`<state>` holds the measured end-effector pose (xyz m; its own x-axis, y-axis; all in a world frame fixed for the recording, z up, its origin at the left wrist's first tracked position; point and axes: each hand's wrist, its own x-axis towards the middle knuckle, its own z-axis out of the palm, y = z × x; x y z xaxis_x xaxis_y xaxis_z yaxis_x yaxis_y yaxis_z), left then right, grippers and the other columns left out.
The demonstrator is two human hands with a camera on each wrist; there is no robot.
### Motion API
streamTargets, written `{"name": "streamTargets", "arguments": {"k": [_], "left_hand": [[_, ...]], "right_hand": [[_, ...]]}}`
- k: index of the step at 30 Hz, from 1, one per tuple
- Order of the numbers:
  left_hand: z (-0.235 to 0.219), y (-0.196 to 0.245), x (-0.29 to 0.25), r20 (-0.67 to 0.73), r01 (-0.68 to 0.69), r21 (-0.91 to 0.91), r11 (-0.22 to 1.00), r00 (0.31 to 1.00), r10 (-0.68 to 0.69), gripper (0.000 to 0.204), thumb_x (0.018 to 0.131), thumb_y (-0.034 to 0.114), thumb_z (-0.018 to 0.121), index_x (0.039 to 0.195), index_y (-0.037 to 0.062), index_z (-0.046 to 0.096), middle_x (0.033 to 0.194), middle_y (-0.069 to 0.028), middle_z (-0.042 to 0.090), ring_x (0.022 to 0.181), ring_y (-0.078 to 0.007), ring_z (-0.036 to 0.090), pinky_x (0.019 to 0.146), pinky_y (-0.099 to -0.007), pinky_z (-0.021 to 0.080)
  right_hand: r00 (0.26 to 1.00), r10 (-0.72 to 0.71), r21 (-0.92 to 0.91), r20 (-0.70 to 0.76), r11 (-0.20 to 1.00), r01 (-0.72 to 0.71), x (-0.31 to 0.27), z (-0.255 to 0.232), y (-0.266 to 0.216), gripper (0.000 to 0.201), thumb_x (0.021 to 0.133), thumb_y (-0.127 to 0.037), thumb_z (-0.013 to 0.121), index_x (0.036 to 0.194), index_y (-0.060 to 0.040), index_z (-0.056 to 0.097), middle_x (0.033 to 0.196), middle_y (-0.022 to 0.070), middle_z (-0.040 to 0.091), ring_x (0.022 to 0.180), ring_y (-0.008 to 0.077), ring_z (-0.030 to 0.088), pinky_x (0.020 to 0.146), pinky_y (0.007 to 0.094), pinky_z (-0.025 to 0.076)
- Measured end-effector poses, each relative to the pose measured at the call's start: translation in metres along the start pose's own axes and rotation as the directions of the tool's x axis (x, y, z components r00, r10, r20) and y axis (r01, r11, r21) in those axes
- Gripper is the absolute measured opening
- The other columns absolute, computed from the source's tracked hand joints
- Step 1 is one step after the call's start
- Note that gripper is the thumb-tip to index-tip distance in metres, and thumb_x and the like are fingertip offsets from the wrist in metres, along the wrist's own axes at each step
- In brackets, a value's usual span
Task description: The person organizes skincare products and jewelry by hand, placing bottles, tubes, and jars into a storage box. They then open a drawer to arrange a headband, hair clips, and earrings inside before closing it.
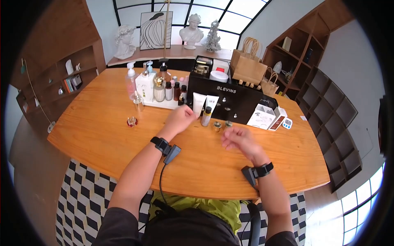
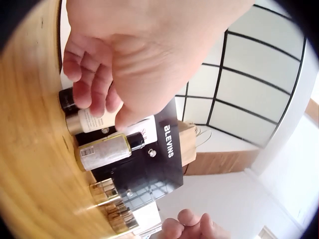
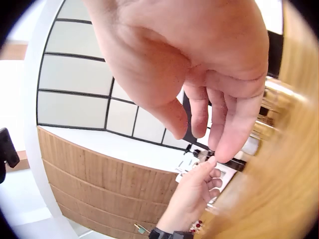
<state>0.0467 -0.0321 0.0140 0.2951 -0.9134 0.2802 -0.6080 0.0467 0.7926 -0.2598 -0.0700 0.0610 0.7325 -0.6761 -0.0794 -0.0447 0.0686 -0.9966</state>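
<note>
Passing room above near tabletop (image 1: 205,168), small bottle (image 1: 206,118), black organizer (image 1: 245,107) beyond

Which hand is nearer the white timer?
Right. The right hand is left of the timer; the left hand is much farther left, near a white tube.

Right hand (image 2: 192,226) — cut off at left wrist view's bottom

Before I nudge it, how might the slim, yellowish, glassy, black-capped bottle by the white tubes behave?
The bottle stands tall on a narrow base, so it may tip easily. Being round, it could then roll; its shiny surface might feel slippery.
</note>
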Motion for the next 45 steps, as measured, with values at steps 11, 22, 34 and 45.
{"name": "streamTargets", "arguments": {"k": [11, 22, 34, 45], "left_hand": [[-0.015, -0.041, -0.001, -0.048, 0.061, 0.028, 0.998, 0.997, -0.06, 0.057, 0.09, 0.044, 0.08, 0.125, 0.0002, 0.07, 0.105, -0.0138, 0.078, 0.098, -0.0306, 0.075, 0.087, -0.04, 0.058], [-0.019, -0.038, -0.002, 0.01, 0.061, -0.017, 0.998, 0.998, -0.061, 0.05, 0.091, 0.036, 0.081, 0.124, -0.0004, 0.073, 0.115, -0.016, 0.078, 0.107, -0.0289, 0.074, 0.095, -0.0379, 0.057], [-0.02, -0.036, -0.004, 0.012, 0.067, -0.017, 0.998, 0.998, -0.067, 0.053, 0.09, 0.036, 0.081, 0.13, 0.0029, 0.07, 0.116, -0.0137, 0.077, 0.106, -0.0276, 0.074, 0.093, -0.0373, 0.057], [-0.015, -0.04, 0.003, -0.01, 0.022, -0.03, 0.999, 1.0, -0.022, 0.06, 0.09, 0.038, 0.081, 0.136, 0.0019, 0.065, 0.112, -0.0137, 0.077, 0.104, -0.0288, 0.074, 0.091, -0.0388, 0.057]], "right_hand": [[0.946, -0.235, -0.906, -0.225, 0.406, -0.115, 0.105, 0.029, -0.01, 0.041, 0.079, -0.035, 0.091, 0.102, -0.0047, 0.077, 0.097, 0.0163, 0.077, 0.091, 0.0337, 0.076, 0.085, 0.0393, 0.061], [0.932, -0.232, -0.949, -0.278, 0.214, -0.229, 0.118, 0.066, -0.012, 0.038, 0.084, -0.046, 0.084, 0.094, -0.0093, 0.082, 0.095, 0.0135, 0.08, 0.097, 0.0315, 0.077, 0.086, 0.0418, 0.06], [0.927, -0.26, -0.958, -0.271, 0.165, -0.234, 0.115, 0.068, -0.016, 0.046, 0.085, -0.056, 0.08, 0.093, -0.01, 0.082, 0.094, 0.0143, 0.08, 0.093, 0.0309, 0.077, 0.083, 0.041, 0.06], [0.859, -0.457, -0.969, -0.231, 0.188, -0.161, 0.117, 0.056, -0.001, 0.048, 0.084, -0.055, 0.083, 0.089, -0.0072, 0.08, 0.084, 0.0139, 0.078, 0.084, 0.0318, 0.078, 0.079, 0.0416, 0.06]]}}
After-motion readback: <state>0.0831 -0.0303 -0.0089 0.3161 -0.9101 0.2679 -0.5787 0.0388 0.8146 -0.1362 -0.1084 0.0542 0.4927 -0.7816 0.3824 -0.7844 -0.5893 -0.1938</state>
